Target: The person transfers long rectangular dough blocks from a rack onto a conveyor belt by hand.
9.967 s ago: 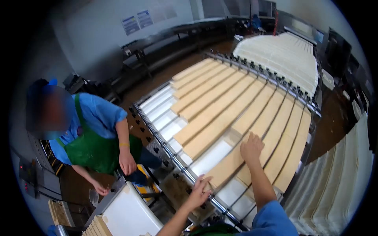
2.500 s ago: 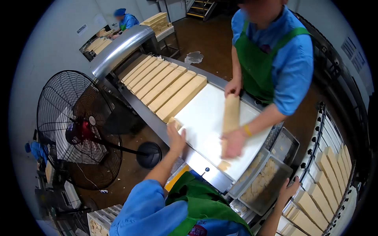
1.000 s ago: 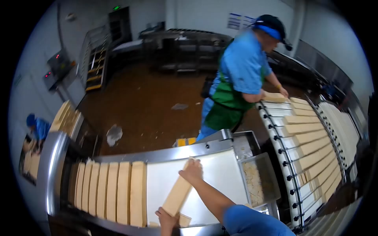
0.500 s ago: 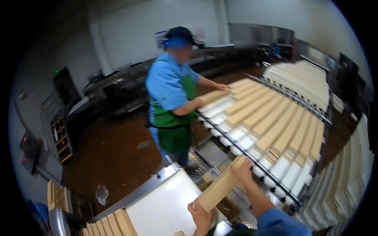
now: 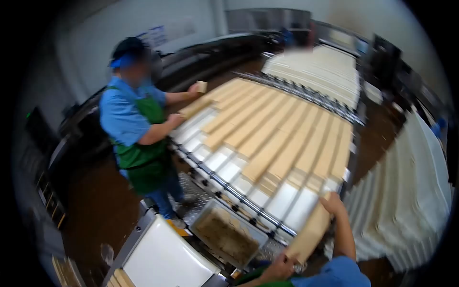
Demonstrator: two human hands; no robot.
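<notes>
A long beige block [image 5: 311, 230], straight-edged like a stack of thin layers, is held between my two hands at the near right corner of the slatted conveyor. My left hand [image 5: 281, 267] grips its near end, and my right hand [image 5: 334, 205] is closed round the far end. The far end reaches over the conveyor's white lanes [image 5: 283, 201], just short of the rows of similar beige blocks [image 5: 287, 138] lying lengthwise there. Whether it touches the lane surface I cannot tell.
Across the conveyor a co-worker [image 5: 138, 124] in a green apron handles blocks. A grey tub [image 5: 258, 237] with residue sits below the conveyor's metal edge bar [image 5: 229, 186]. A white belt [image 5: 167, 256] lies at lower left, and pale corrugated sheets [image 5: 401, 191] at right.
My hands have carried the block rightward from above the gap beside the white belt to the conveyor's near right corner. The view has turned right. The co-worker's far hand has lifted a block end.
</notes>
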